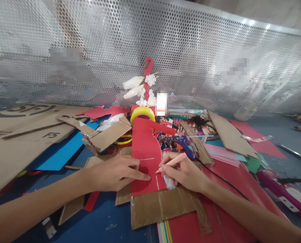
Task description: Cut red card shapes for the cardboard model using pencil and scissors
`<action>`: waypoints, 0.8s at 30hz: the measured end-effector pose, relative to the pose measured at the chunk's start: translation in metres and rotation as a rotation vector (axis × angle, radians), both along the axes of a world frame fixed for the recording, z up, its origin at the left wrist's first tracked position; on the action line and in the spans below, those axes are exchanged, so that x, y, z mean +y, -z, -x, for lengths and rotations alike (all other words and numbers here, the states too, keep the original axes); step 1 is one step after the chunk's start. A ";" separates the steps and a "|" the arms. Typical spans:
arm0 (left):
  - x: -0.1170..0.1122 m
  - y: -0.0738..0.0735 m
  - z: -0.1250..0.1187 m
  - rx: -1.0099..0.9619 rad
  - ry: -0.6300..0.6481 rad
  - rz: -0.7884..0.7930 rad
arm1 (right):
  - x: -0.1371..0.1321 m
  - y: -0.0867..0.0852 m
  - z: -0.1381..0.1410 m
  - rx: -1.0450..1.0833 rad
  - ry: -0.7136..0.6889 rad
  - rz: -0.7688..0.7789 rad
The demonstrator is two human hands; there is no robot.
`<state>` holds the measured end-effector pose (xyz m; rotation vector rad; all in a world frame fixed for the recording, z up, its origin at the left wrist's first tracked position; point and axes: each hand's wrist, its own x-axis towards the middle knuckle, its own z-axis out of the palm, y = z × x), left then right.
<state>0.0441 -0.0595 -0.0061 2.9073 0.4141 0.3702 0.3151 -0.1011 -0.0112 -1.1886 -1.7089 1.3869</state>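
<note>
Perforated metal panel [165, 40] stands across the far side of a blue table [110, 217]. Large brown cardboard [26, 135] at left. Red sheet [145, 145] lies centrally, between the two hands; its near edge meets a brown cardboard strip [162, 204]. Long axis of sheet runs away from the person, near end straight-cut, right edge irregular, far end beside the yellow tape roll.

Left hand [115, 173]: comes in from the left, over the sheet's left edge; index finger extended on the red surface, other fingers bent. Right hand [184, 173]: at the sheet's right edge, thumb and fingers pinching a pen.

Blue glue gun [182, 143] just beyond the right hand. Yellow tape roll [142, 111] at the sheet's far end.

Pale pink pen [174, 161]: axis slanted, tip pointing left and toward the person, at the sheet; contact cannot be confirmed. Two white lines on sheet: one crosswise [147, 159], one lengthwise [157, 182], near the tip.
</note>
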 end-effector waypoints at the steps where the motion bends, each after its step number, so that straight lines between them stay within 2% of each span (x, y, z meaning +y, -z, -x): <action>1: 0.000 0.000 0.000 -0.001 0.003 0.002 | 0.000 0.001 0.000 0.004 -0.011 0.004; 4: 0.000 0.000 0.000 -0.004 0.009 0.003 | 0.000 0.002 0.000 0.009 -0.033 0.006; 17: 0.000 0.000 0.000 0.007 -0.004 0.010 | 0.000 -0.003 0.001 -0.031 0.040 -0.009; 21: 0.000 0.000 0.000 0.024 -0.005 0.021 | 0.000 -0.002 0.000 -0.042 0.013 0.023; 24: 0.000 0.000 0.001 0.016 -0.002 0.022 | 0.001 0.000 0.000 -0.033 0.034 -0.015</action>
